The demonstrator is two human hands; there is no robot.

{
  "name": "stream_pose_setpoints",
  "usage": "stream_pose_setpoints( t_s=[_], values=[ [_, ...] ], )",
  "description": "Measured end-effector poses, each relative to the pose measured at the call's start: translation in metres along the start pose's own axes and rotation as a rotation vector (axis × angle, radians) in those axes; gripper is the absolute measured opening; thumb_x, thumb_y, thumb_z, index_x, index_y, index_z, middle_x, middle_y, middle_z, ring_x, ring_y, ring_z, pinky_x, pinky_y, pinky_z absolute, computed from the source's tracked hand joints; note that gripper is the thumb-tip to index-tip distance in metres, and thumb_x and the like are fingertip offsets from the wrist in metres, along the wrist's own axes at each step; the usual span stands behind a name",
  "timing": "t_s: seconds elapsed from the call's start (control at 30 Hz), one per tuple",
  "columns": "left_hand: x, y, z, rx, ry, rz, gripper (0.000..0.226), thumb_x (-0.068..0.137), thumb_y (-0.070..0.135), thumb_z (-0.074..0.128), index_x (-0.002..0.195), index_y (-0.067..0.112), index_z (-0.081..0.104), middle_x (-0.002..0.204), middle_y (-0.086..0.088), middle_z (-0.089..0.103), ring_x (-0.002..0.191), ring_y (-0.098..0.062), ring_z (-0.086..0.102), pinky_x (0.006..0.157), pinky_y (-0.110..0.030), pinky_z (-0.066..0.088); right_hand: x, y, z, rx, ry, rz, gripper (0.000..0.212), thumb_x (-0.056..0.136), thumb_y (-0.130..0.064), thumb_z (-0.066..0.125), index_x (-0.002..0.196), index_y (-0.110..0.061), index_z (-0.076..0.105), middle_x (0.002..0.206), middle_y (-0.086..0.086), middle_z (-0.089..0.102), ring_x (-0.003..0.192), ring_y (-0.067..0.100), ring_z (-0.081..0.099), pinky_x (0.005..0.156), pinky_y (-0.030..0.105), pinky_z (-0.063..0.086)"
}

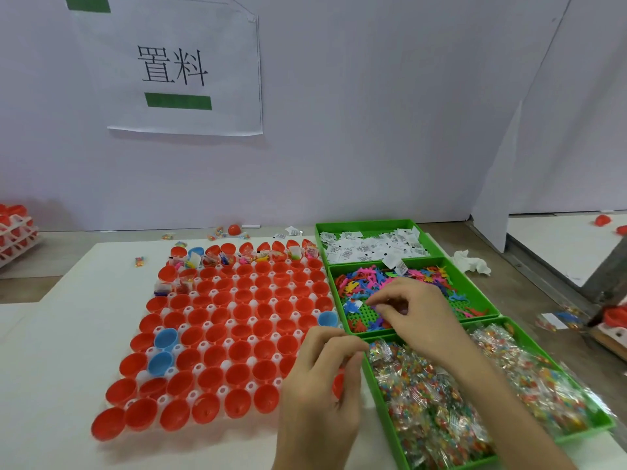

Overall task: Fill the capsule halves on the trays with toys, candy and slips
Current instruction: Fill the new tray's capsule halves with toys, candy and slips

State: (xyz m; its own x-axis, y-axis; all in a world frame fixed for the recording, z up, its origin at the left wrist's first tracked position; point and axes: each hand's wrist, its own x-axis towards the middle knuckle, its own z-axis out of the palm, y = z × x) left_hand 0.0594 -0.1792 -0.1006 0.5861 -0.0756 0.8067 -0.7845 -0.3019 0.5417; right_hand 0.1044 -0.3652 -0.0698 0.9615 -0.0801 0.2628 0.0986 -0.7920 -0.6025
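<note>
While most of the red capsule halves (237, 317) sit bare, the step in hand looks like picking up toys (359, 283) from the toy bin (364, 315). The tray (252, 320) with the halves lies just left of the toy bin. Only its back row (237, 257) and a few cups near it have things inside. The slips (373, 247) sit in the bin touching the toy bin's far side. The candy (424, 401) sits in the bin touching its near side.

I think the next move is to carry toys left from the toy bin and drop 1 into each bare cup. The toys are small and light, so 2 could slip out together.

The right hand (414, 310) is over the toy bin, palm down, fingers bent into the toys. It is too blurry to tell if it pinches 1. The left hand (319, 385) hangs just left of the toy bin's near corner, fingers curled to the thumb. I cannot tell if it holds anything.
</note>
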Motion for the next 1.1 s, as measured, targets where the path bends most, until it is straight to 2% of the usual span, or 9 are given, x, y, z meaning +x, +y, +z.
stream_pose_setpoints(
  t_s=[0.13, 0.27, 0.37, 0.47, 0.6, 0.67, 0.73, 0.9, 1.1],
  values=[
    [0.001, -0.003, 0.0, 0.042, 0.029, -0.034, 0.014, 0.081, -0.002, 0.07, 0.09, 0.009, 0.069, 0.094, 0.003, 0.06, 0.086, -0.002, 0.06, 0.071, -0.014, 0.052, 0.02, -0.004, 0.003, -0.161, -0.185, 0.014, 0.011, 0.087, -0.024, 0.077, 0.094, -0.031, 0.078, 0.086, -0.014, 0.063, 0.079, 0.002, 0.059, 0.063, 0.011, 0.041],
    [0.001, -0.004, -0.005, -0.019, 0.069, -0.099, 0.03, 0.079, -0.009, 0.077, 0.096, 0.015, 0.069, 0.099, 0.006, 0.065, 0.089, -0.007, 0.067, 0.072, -0.02, 0.058, 0.028, -0.005, 0.008, -0.161, -0.366, 0.077, 0.007, 0.083, -0.029, 0.08, 0.084, -0.036, 0.076, 0.078, -0.007, 0.065, 0.068, 0.005, 0.055, 0.055, 0.013, 0.035],
    [0.003, -0.005, -0.008, -0.111, 0.1, -0.213, 0.035, 0.08, -0.006, 0.078, 0.098, 0.022, 0.068, 0.098, 0.012, 0.072, 0.09, -0.006, 0.073, 0.076, -0.023, 0.061, 0.028, -0.002, 0.006, -0.151, -0.343, 0.072, 0.015, 0.082, -0.029, 0.081, 0.074, -0.037, 0.072, 0.075, -0.006, 0.063, 0.065, 0.005, 0.053, 0.054, 0.014, 0.036],
    [0.007, -0.002, -0.012, -0.198, 0.125, -0.31, 0.031, 0.081, 0.005, 0.079, 0.097, 0.029, 0.067, 0.091, 0.015, 0.074, 0.084, -0.005, 0.074, 0.075, -0.02, 0.059, 0.024, -0.003, -0.002, -0.084, -0.217, 0.051, 0.012, 0.083, -0.03, 0.08, 0.074, -0.035, 0.073, 0.072, -0.006, 0.066, 0.065, 0.007, 0.058, 0.054, 0.012, 0.039],
    [0.013, 0.002, -0.019, -0.252, 0.163, -0.411, 0.033, 0.078, 0.016, 0.077, 0.1, 0.039, 0.07, 0.088, 0.018, 0.076, 0.084, -0.004, 0.073, 0.071, -0.015, 0.055, 0.011, -0.016, -0.021, 0.258, -0.049, -0.027, 0.007, 0.08, -0.035, 0.081, 0.077, -0.033, 0.075, 0.066, -0.009, 0.063, 0.059, 0.001, 0.051, 0.057, 0.013, 0.042],
    [0.014, 0.001, -0.021, -0.287, 0.205, -0.484, 0.037, 0.077, 0.011, 0.079, 0.1, 0.041, 0.073, 0.088, 0.015, 0.077, 0.085, -0.006, 0.074, 0.072, -0.016, 0.056, 0.0, -0.03, -0.025, 0.457, -0.116, -0.112, 0.008, 0.082, -0.035, 0.08, 0.079, -0.03, 0.075, 0.066, -0.012, 0.062, 0.062, 0.001, 0.05, 0.06, 0.013, 0.042],
    [0.015, 0.0, -0.021, -0.348, 0.248, -0.564, 0.039, 0.077, 0.009, 0.079, 0.099, 0.041, 0.075, 0.088, 0.011, 0.078, 0.086, -0.009, 0.075, 0.073, -0.016, 0.057, -0.007, -0.043, -0.023, 0.521, -0.187, -0.199, 0.007, 0.082, -0.033, 0.079, 0.08, -0.029, 0.074, 0.067, -0.012, 0.061, 0.064, 0.002, 0.051, 0.061, 0.014, 0.043],
    [0.018, 0.0, -0.025, -0.476, 0.284, -0.657, 0.027, 0.075, 0.017, 0.075, 0.092, 0.038, 0.08, 0.088, 0.004, 0.079, 0.08, -0.015, 0.075, 0.07, -0.016, 0.057, -0.013, -0.057, -0.009, 0.441, -0.266, -0.263, 0.005, 0.083, -0.028, 0.075, 0.079, -0.03, 0.072, 0.069, -0.011, 0.061, 0.065, 0.002, 0.05, 0.063, 0.014, 0.043],
    [0.019, 0.0, -0.026, -0.615, 0.305, -0.715, 0.023, 0.081, 0.02, 0.068, 0.095, 0.034, 0.08, 0.092, -0.002, 0.079, 0.085, -0.02, 0.076, 0.07, -0.02, 0.059, -0.015, -0.065, 0.005, 0.429, -0.213, -0.224, 0.01, 0.086, -0.024, 0.077, 0.078, -0.028, 0.072, 0.073, 0.001, 0.065, 0.066, 0.005, 0.053, 0.063, 0.017, 0.046]
  ],
)
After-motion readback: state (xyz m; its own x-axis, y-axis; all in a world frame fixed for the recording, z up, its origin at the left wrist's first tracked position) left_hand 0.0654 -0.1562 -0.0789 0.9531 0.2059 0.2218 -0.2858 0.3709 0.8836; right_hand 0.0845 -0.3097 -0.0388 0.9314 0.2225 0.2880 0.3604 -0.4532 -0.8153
